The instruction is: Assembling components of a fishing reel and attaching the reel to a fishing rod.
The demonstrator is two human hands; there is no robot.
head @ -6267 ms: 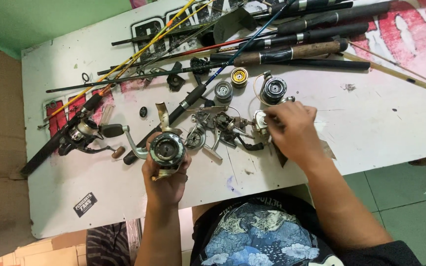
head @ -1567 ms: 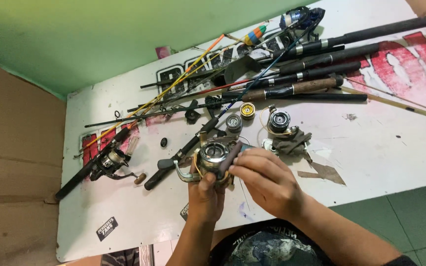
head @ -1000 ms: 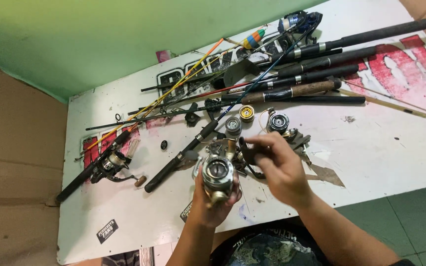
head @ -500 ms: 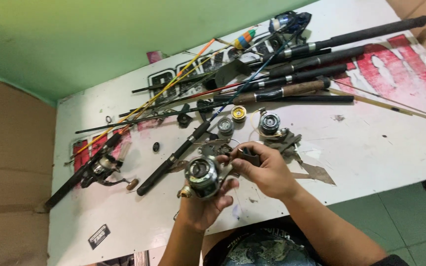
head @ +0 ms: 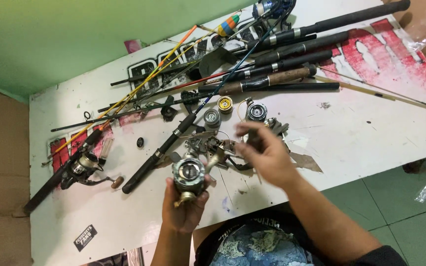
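Note:
My left hand [head: 182,209] grips a grey spinning reel [head: 189,176] from below, holding it upright above the near edge of the white table [head: 371,133]. My right hand [head: 265,152] is blurred and hovers just right of the reel, over a pile of loose reel parts [head: 213,147]. Its fingers are curled around something small and dark that I cannot make out. Behind the pile lie three loose spools: a silver one [head: 212,118], a gold one [head: 225,104] and a dark one [head: 256,112].
Several fishing rods [head: 282,64] lie fanned across the back of the table, with a yellow-orange rod [head: 139,88] slanting left. A rod with a mounted reel [head: 82,167] rests at the left. A small black sticker [head: 85,237] lies near the front left. Green wall behind, tiled floor at right.
My right hand has drawn slightly away from the reel toward the parts pile. The left hand keeps hold of the reel, now lower and nearer me. The camera has shifted a little.

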